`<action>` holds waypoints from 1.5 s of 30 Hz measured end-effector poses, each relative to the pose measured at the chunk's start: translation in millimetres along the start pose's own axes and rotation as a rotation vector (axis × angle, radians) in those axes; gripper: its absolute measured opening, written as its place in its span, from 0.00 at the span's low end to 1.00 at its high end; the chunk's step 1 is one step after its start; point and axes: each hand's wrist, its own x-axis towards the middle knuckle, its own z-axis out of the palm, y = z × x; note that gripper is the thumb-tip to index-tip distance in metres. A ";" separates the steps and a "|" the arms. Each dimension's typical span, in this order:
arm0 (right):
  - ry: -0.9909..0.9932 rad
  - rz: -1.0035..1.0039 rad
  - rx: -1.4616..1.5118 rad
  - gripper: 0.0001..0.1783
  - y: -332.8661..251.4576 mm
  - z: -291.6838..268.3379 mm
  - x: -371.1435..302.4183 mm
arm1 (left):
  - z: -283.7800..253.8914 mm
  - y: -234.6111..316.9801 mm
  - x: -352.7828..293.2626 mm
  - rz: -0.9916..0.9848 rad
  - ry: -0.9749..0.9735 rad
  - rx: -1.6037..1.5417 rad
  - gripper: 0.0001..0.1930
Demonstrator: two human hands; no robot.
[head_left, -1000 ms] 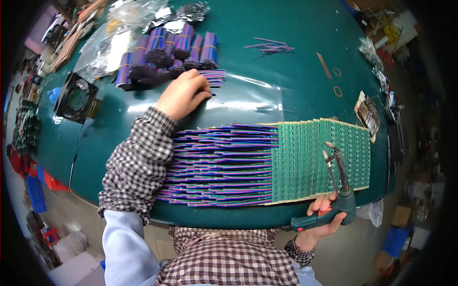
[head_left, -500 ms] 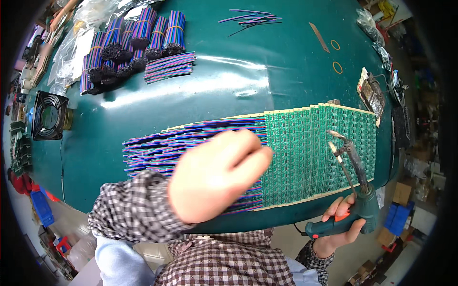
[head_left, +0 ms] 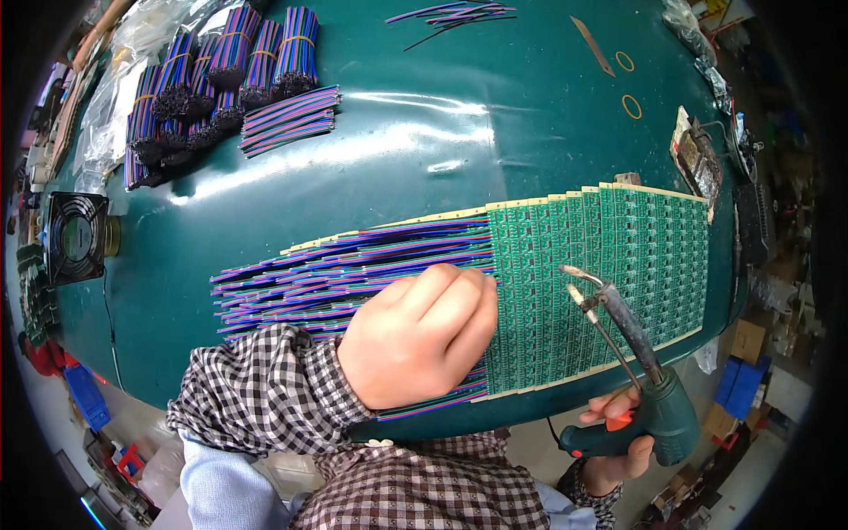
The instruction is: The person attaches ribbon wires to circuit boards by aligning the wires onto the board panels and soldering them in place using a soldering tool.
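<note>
Overlapping panels of green circuit boards [head_left: 570, 300] lie on the table in front of me. Ribbons of blue, red and black wire [head_left: 353, 256] run left from them in dense rows. My left hand [head_left: 420, 336] is closed in a pinch over the wires, beside the panels' wired edge; its fingertips are hidden, so what it holds cannot be made out. With my right hand [head_left: 608, 468] I grip a dark green soldering gun [head_left: 669, 415] with an orange trigger. The gun's bent tip and the thin feed tube's end hang over the boards, left of the grip.
Bundles of wire [head_left: 234, 49] with rubber bands stand at the far left, a loose wire stack [head_left: 291, 119] near them. A black fan [head_left: 78, 237] sits at the left edge. At the back right are a flat strip [head_left: 592, 47], rubber bands [head_left: 631, 107] and a soldering stand [head_left: 696, 157].
The soldering gun's tip has moved left over the boards, toward my left hand. My left hand has shifted slightly down, its fingers now tucked in a pinch. The whole view has shifted a little.
</note>
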 end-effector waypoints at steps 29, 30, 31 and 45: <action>0.026 0.102 -0.176 0.43 5.0 11.8 -4.4 | -3.0 1.3 -0.6 -0.060 0.003 -0.032 0.17; 0.035 0.108 -0.190 0.43 4.3 12.6 -4.4 | -3.0 1.3 -0.9 -0.060 0.003 -0.032 0.17; 0.043 0.114 -0.204 0.43 4.3 13.0 -4.5 | -2.9 1.2 -1.3 -0.061 0.007 -0.040 0.17; 0.157 -0.016 -0.193 0.40 12.4 26.0 3.8 | -3.2 1.7 -4.0 -0.039 -0.060 -0.017 0.19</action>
